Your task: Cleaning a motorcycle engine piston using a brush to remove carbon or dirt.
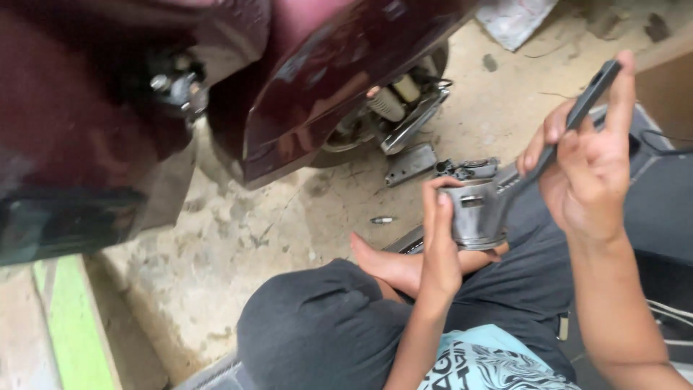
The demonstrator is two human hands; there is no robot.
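**Piston held in the left hand while a flat tool works at its side**

Piston [476, 215], a grey metal cylinder with a dull, scuffed skirt and a rectangular opening near its upper edge, sits at about 3 o'clock from the frame's centre, above the seated person's lap. The left hand [440, 245] has its grip closed around the piston, with the fingers [432, 209] curled over the near side and the thumb behind. The right hand [588, 170] has its grip closed on a long, dark flat tool [570, 123], whose handle runs up toward 1 o'clock and whose lower end meets the piston's upper right side. Whether the tip is inside the opening or merely against the wall cannot be told.

Judged from this pose, the step in hand is prying or scraping at the piston's side. The next move calls for a steady left-hand hold and controlled pressure along the tool, lest the tip slip toward the fingers.

At 11 o'clock stands a maroon scooter body [303, 87]. A small bolt [381, 219] and a grey bracket [410, 163] lie on the concrete floor [238, 238] at 12 o'clock from the piston's left.
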